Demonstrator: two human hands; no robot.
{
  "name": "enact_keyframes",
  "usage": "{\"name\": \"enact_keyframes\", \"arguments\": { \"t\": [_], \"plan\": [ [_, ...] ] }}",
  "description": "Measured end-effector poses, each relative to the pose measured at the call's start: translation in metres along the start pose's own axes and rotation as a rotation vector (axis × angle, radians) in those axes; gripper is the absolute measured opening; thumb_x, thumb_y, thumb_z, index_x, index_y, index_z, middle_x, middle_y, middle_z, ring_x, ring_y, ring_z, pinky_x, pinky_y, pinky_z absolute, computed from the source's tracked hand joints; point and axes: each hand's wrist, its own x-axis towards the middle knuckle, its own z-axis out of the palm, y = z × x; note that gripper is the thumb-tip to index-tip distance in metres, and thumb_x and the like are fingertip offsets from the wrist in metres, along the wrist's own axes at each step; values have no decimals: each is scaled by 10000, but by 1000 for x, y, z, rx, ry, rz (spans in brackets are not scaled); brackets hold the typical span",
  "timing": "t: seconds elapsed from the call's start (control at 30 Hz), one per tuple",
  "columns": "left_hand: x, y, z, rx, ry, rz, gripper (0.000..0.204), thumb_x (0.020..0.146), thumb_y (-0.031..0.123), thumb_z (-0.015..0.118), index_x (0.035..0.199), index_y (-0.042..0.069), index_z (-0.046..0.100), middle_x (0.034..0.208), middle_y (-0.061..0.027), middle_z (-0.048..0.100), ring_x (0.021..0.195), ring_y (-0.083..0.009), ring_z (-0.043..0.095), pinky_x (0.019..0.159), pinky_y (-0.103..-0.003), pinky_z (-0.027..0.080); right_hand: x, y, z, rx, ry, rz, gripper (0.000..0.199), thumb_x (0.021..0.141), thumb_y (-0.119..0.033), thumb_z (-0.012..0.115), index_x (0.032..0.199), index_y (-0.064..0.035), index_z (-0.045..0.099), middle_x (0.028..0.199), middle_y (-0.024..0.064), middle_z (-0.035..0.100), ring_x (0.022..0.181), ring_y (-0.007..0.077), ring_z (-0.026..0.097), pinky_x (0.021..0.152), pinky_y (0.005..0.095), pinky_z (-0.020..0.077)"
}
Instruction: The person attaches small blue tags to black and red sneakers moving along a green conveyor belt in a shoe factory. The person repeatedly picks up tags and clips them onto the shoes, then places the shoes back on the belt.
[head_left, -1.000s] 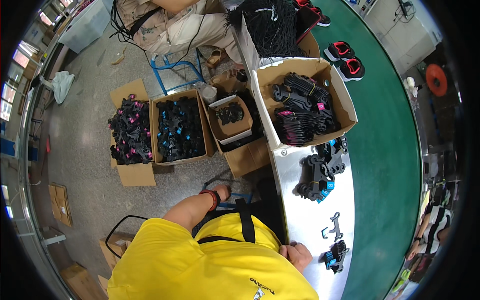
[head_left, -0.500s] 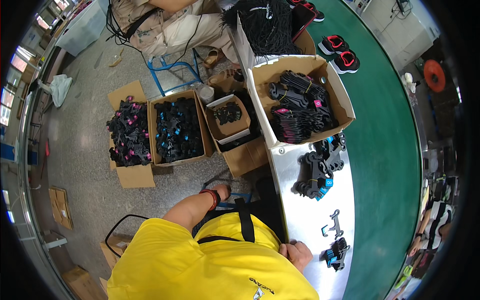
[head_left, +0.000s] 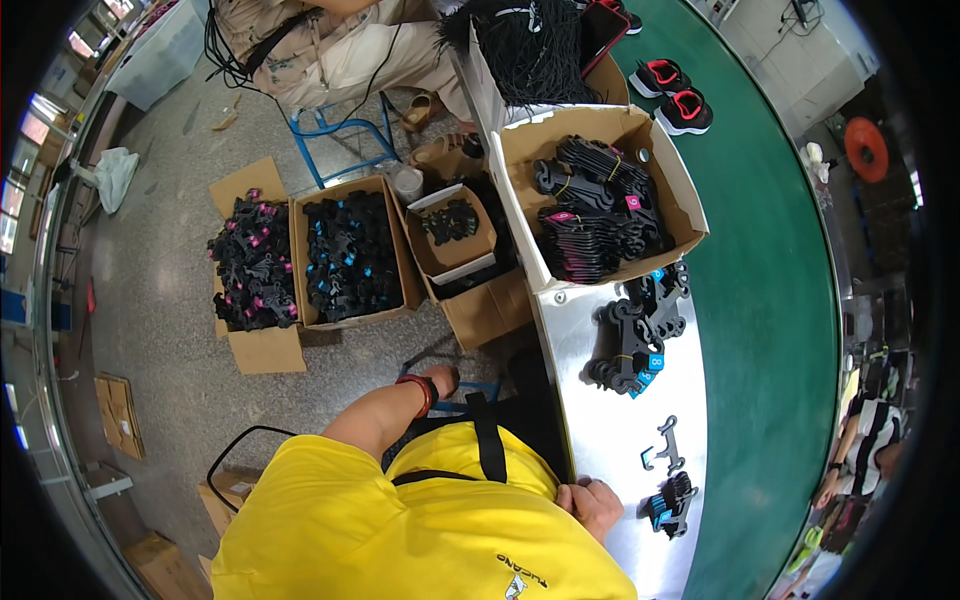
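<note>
My left hand (head_left: pixel 442 380), below a red wristband, is low beside my lap, its fingers mostly hidden. At the metal table's near edge rests my right hand (head_left: pixel 594 505), fingers curled in against my yellow shirt; whatever they may hold is hidden. Closest to it on the table is a small stack of black plastic hangers (head_left: pixel 671 504) with blue tags. A single black hanger (head_left: pixel 670 444) lies just beyond, apart from both hands. Farther up the metal tabletop (head_left: pixel 610 430) are banded bundles of blue-tagged hangers (head_left: pixel 632 345).
A white carton (head_left: pixel 520 200) holds pink-tagged hanger bundles. Floor boxes hold pink-tagged hangers (head_left: pixel 255 265) and blue-tagged hangers (head_left: pixel 352 255). Beyond is a carton of black laces (head_left: pixel 530 55). Black-and-red shoes (head_left: pixel 685 110) stand on the green belt (head_left: pixel 765 300). Another person (head_left: pixel 330 60) sits ahead.
The whole view has shifted slightly. Both hands and the hangers otherwise keep their places.
</note>
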Motion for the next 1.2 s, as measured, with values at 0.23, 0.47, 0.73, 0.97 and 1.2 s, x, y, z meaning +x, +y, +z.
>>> {"name": "enact_keyframes", "arguments": {
  "t": [0.23,0.47,0.73,0.97,1.2],
  "plan": [
    [-4,7,-7,44,-23,1,327,887,240,513,1121,102,695,1079,-247,670,1014,-417,637,880,-475,490,0,-1,-1,-10,-5,-5,166,692,-103,764,647,-83,605,664,61,593,578,252,571,509,359,446],
    [-6,10,-11,5,-45,-21,341,894,239,509,1145,96,690,1095,-239,668,1034,-411,632,879,-472,488,0,0,0,-27,-3,-1,145,692,-110,768,663,-89,627,661,55,595,582,248,582,518,357,459],
    [1,9,-7,36,-31,-22,347,870,238,527,1156,141,698,1115,-211,678,1053,-390,637,929,-449,491,0,0,1,-23,8,-4,140,686,-108,768,654,-93,633,650,54,586,575,245,579,509,356,456],
    [-1,10,-10,41,-73,-31,381,847,210,548,1199,162,684,1113,-210,685,1062,-375,644,938,-439,494,0,0,1,-33,7,-12,142,689,-110,765,648,-92,630,642,53,583,569,244,574,505,355,453],
    [-10,17,-19,28,-69,-37,414,817,185,578,1219,165,675,1139,-205,681,1087,-365,638,963,-424,491,-1,1,2,-29,9,3,147,685,-118,770,644,-94,631,646,50,588,575,243,581,509,354,457]
  ]
}}
